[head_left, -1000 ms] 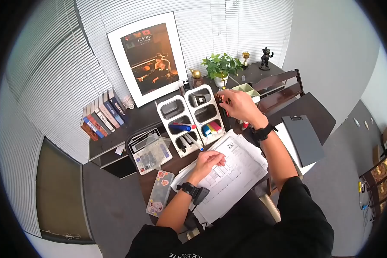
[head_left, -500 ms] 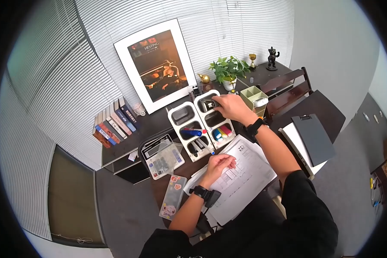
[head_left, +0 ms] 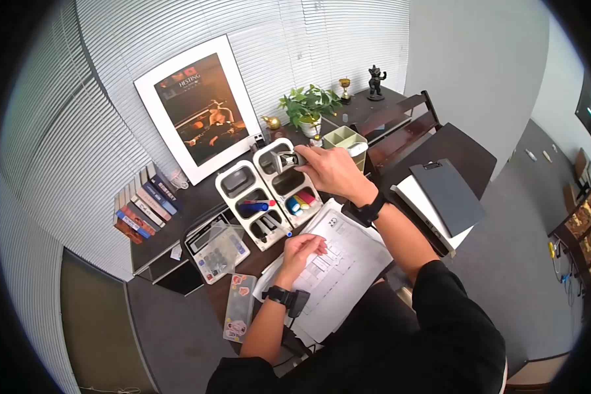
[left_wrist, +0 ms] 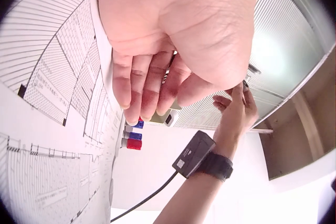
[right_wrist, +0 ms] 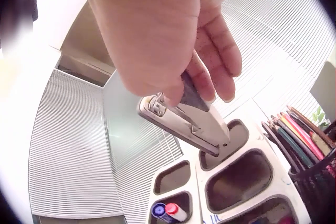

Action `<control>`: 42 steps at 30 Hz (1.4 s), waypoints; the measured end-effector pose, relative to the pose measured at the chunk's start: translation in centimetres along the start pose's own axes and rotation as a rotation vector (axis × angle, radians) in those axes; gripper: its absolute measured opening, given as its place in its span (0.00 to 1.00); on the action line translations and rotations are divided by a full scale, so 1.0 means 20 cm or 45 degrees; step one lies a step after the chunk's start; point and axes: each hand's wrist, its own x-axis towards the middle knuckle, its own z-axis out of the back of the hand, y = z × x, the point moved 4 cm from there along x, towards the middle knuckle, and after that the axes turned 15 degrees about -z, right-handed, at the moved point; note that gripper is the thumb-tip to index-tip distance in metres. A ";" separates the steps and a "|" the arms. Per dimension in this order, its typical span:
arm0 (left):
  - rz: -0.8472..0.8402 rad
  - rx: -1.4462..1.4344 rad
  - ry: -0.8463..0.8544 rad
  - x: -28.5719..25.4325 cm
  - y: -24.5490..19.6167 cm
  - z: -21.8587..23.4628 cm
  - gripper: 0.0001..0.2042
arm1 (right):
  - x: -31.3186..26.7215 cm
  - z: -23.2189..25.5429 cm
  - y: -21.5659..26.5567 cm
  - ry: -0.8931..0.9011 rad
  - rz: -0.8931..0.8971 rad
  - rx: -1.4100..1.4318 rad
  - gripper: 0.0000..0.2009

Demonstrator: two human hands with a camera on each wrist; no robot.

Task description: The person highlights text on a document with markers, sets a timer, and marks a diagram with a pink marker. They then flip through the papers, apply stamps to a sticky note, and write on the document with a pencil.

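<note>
Between the thumb and fingers of my right hand (head_left: 337,175) is a stapler (head_left: 285,160), held over the top compartment of the right-hand white organizer (head_left: 277,184). The right wrist view shows the stapler (right_wrist: 184,124) tilted, its far end at the compartment's opening, with my right hand (right_wrist: 163,35) pinching its upper part. My left hand (head_left: 300,255) rests over the printed sheets (head_left: 335,282), fingers loosely bent and holding nothing; its palm (left_wrist: 178,24) fills the upper part of the left wrist view.
Markers (head_left: 253,206) and colored highlighters (head_left: 299,201) lie in organizer compartments. A calculator (head_left: 218,253) and a stickered case (head_left: 240,307) are at the left. Colored pencils (right_wrist: 299,134) stand in a holder beside the organizer. A clipboard (head_left: 448,197) lies at the right.
My right hand went from beside the organizer to its top compartment and took hold of the stapler, which is now lifted. My left hand keeps its place over the sheets. The head view has shifted.
</note>
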 end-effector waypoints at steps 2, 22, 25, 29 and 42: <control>-0.011 -0.005 0.001 0.00 0.00 0.00 0.13 | -0.02 0.12 0.03 -0.053 -0.024 0.054 0.19; 0.020 -0.167 -0.002 0.00 0.04 0.01 0.11 | -0.29 0.59 1.15 -0.047 0.680 -0.135 0.15; -0.014 -0.118 -0.021 -0.01 0.03 0.04 0.11 | -0.32 0.58 1.15 -0.025 0.698 -0.194 0.15; 0.007 -0.102 -0.017 0.06 0.08 -0.03 0.11 | -0.36 0.55 1.17 -0.012 0.791 -0.316 0.15; -0.199 -0.199 -0.177 0.01 0.00 0.00 0.06 | 0.09 -0.34 1.08 1.019 0.537 0.365 0.15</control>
